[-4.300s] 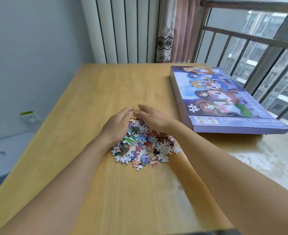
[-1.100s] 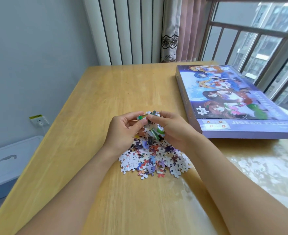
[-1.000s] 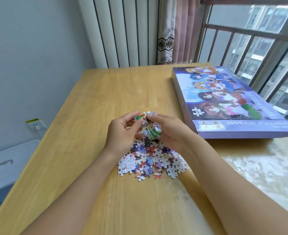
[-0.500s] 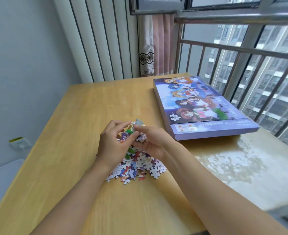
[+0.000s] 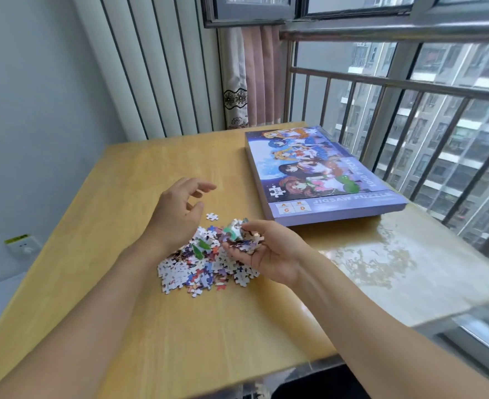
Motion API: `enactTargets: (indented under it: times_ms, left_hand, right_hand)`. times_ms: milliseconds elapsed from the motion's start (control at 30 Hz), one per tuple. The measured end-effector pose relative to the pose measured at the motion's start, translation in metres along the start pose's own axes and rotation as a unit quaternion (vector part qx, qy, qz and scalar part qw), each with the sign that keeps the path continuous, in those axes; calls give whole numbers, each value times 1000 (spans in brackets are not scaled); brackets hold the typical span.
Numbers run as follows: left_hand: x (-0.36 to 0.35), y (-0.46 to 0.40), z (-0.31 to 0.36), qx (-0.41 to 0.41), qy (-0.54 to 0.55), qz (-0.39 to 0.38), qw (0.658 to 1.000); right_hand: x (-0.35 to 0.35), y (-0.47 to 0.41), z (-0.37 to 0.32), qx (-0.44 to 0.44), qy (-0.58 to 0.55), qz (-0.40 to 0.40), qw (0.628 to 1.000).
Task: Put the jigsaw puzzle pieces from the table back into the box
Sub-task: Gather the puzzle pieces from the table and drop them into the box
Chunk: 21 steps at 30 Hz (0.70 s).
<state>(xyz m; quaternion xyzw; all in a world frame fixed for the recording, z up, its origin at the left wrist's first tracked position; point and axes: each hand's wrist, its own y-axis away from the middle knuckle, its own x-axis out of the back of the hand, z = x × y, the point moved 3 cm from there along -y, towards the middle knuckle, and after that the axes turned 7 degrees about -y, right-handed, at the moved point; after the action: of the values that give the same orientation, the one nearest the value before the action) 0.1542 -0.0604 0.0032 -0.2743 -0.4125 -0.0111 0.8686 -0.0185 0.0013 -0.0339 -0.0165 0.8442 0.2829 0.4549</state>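
Colourful pieces in right hand — left empty.

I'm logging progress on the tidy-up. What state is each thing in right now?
Box: lid on, flat on the table.
Pile: loose on the table, not boxed.
Stray piece: alone, beyond the pile.
Handful: lifted in the right hand.
Right hand: palm up, gripping the handful.
Left hand: above the pile, holding nothing.
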Motion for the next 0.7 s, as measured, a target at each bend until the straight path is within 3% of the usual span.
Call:
enactTargets:
  times_ms: [267,567,700]
  left_hand:
    - [-26,-14,29,-50,-21,-95,994]
    - [-58,-32,46,-164,-152,-194,955]
    - [-78,-32,59,-208,-139,-160,955]
  right_hand:
    - [10,11,-4,52,164,23,985]
    - [18,35,-22,41,60,-8,997]
    - [32,47,-29,42,67,-10,997]
